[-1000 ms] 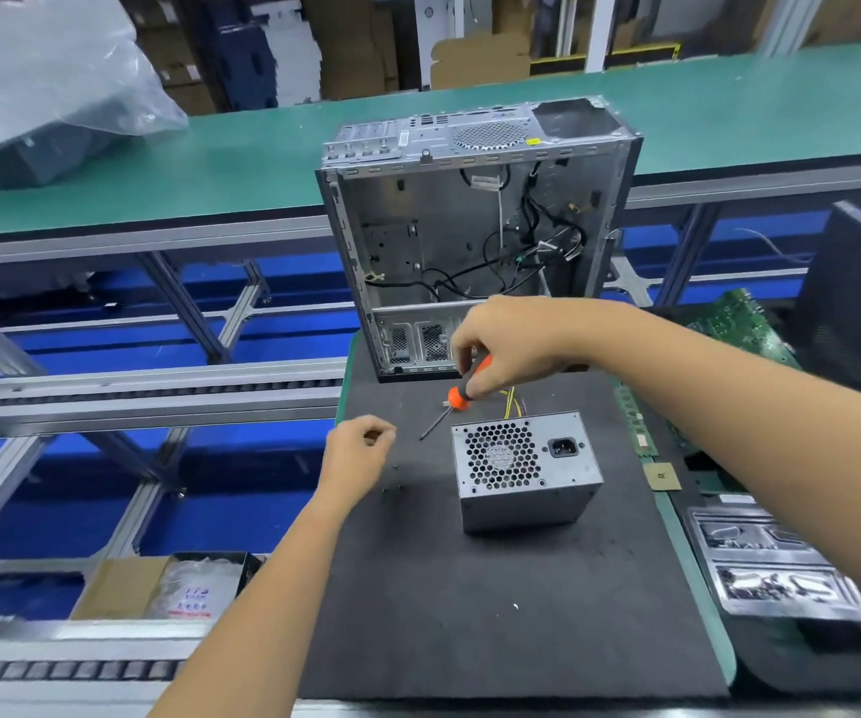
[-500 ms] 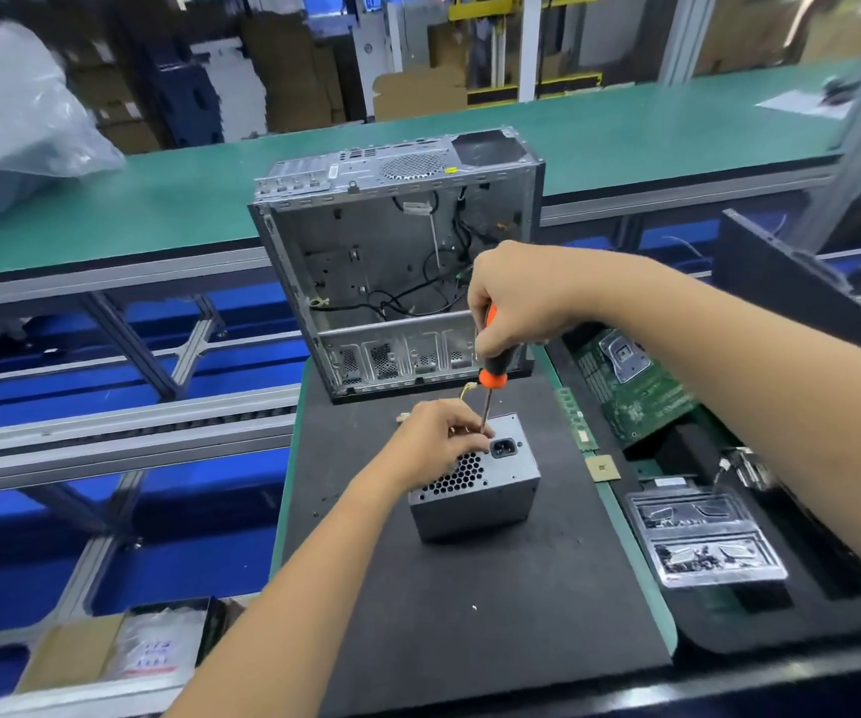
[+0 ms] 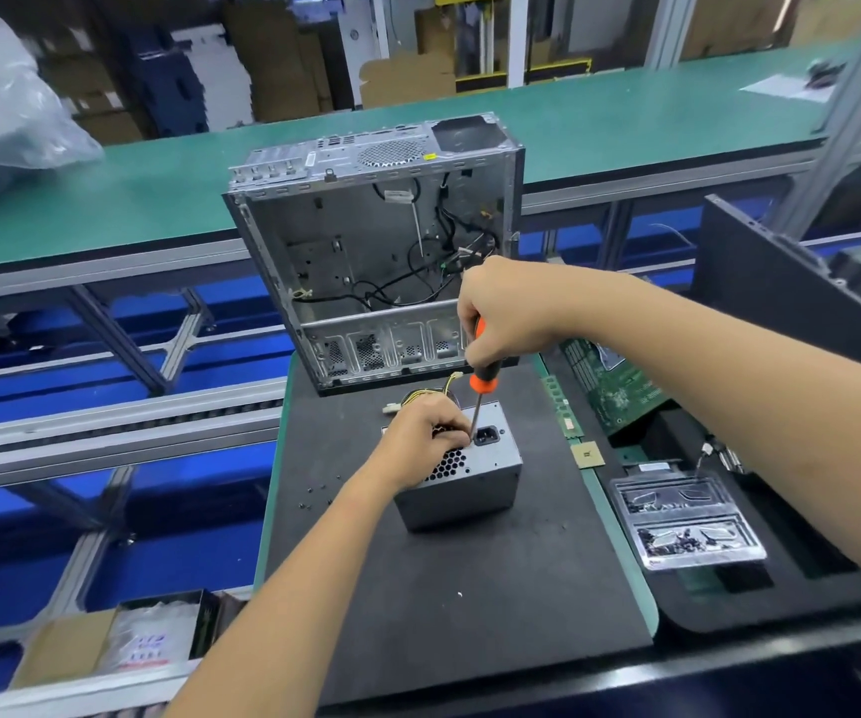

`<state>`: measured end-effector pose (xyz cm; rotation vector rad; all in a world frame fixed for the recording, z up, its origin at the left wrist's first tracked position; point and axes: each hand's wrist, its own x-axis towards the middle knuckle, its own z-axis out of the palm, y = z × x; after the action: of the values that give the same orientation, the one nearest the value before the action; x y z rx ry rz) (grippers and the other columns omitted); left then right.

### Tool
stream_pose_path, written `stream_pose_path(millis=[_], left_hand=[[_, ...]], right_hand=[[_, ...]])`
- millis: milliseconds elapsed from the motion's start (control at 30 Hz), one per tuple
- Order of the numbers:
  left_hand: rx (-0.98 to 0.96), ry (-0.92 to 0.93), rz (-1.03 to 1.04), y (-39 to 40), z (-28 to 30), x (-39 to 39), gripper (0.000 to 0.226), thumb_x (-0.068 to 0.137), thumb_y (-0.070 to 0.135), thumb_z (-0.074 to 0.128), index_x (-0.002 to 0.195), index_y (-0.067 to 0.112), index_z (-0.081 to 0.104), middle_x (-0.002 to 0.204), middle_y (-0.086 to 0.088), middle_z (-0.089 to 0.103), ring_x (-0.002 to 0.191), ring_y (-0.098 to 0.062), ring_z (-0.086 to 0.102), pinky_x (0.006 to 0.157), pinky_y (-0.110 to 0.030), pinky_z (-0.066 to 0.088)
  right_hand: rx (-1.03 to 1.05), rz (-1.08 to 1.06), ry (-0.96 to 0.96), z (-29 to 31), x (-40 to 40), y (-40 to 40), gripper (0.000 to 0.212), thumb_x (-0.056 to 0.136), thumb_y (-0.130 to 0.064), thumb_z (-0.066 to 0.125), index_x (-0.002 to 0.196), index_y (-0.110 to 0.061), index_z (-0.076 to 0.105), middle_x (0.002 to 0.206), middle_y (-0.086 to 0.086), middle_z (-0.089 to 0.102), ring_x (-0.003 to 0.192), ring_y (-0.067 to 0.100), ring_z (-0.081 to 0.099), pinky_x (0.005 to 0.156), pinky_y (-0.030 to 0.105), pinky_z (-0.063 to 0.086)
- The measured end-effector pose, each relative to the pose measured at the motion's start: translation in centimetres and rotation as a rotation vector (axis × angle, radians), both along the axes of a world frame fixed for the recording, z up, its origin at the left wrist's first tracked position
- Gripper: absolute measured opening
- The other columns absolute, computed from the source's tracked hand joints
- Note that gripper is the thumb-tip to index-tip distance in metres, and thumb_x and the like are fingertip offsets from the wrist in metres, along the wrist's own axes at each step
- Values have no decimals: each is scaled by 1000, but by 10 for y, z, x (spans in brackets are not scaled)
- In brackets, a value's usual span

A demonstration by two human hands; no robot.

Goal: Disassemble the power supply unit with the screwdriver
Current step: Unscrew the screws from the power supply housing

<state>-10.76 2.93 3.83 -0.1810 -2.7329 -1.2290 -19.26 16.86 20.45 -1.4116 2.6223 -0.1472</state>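
- The power supply unit sits near the middle of the dark foam mat, one grey metal box with its honeycomb vent and socket facing up.
- The left hand lies over the vent side, fingers curled onto the top; whether its grip clamps the box or only steadies it, I cannot tell.
- The right hand has its grip clenched around the orange handle of the one screwdriver, held upright, tip down on the unit's top beside the socket.
- Just behind stands one opened computer case, black cables loose inside; yellow wires run out behind the unit.
- A few small dark screws lie scattered on the mat, left of the unit.
- On the right: a green circuit board, a small square chip, and a clear plastic tray with two compartments holding small parts.
- The surface is a green-edged bench; a long green conveyor crosses behind, with cardboard boxes beyond.
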Motion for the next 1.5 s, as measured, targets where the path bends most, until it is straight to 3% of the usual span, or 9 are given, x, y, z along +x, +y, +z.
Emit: stream_pose_path(millis=[233,367,533,733,967,1067,1233,1400,1500], left_hand=[[15,3,44,2,-2,-1,10,81,4,70,74,10,71,79,-1,63,80,-7,52,76,-13,39],[-8,12,50,1,-4,-2,10,81,2,69,74,9,70,80,-4,64,82,-11,53,76,-16,39],[-2,14,45,-1,-7,-3,12,81,1,69,73,10,69,80,-1,61,82,-9,52,76,-15,38],[37,-15,73,-5,-13,-6,15,80,-1,69,74,12,73,87,9,58,89,-7,55,82,-20,43],[49,-28,60,-4,-9,-3,8,78,5,73,74,12,73,85,6,61,90,-11,56,84,-23,42],[50,-21,54,-2,-8,-1,5,77,9,76,74,12,73,87,1,64,94,-13,55,86,-20,39],[31,-5,72,0,-8,0,5,77,16,77,75,12,75,84,3,65,94,-12,55,82,-19,40],[-31,13,103,-1,-10,-2,6,78,23,75,74,18,75,82,10,62,84,1,53,75,-2,30],[-29,6,115,-1,-10,-2,6,78,25,76,74,20,75,82,13,62,84,2,53,76,3,27]], right_hand=[[-7,3,25,2,-4,-1,27,69,-30,67,68,-3,69,51,2,48,48,15,37,33,15,22],[-31,18,39,1,-4,-1,26,69,-27,67,63,-2,66,45,0,41,44,15,33,30,13,20],[13,11,56,0,1,-8,31,71,-25,64,52,-7,47,43,3,37,44,19,30,40,22,24],[248,-5,113,6,9,-25,39,87,-28,50,53,-9,48,26,-1,46,52,25,65,44,22,38],[371,231,192,10,7,-35,34,84,-34,61,62,-10,53,63,9,65,55,19,49,48,26,37],[337,296,212,10,8,-30,39,85,-32,63,58,-11,45,52,2,46,50,19,38,46,26,28],[354,362,219,10,15,-36,15,81,-22,66,71,-14,60,61,-3,54,54,8,44,48,26,35],[139,151,14,12,2,-29,25,84,-32,60,71,-10,62,65,2,67,64,20,61,60,31,49],[-26,-2,-35,6,0,-28,24,88,-24,50,76,-4,57,66,10,61,57,23,52,61,35,46]])
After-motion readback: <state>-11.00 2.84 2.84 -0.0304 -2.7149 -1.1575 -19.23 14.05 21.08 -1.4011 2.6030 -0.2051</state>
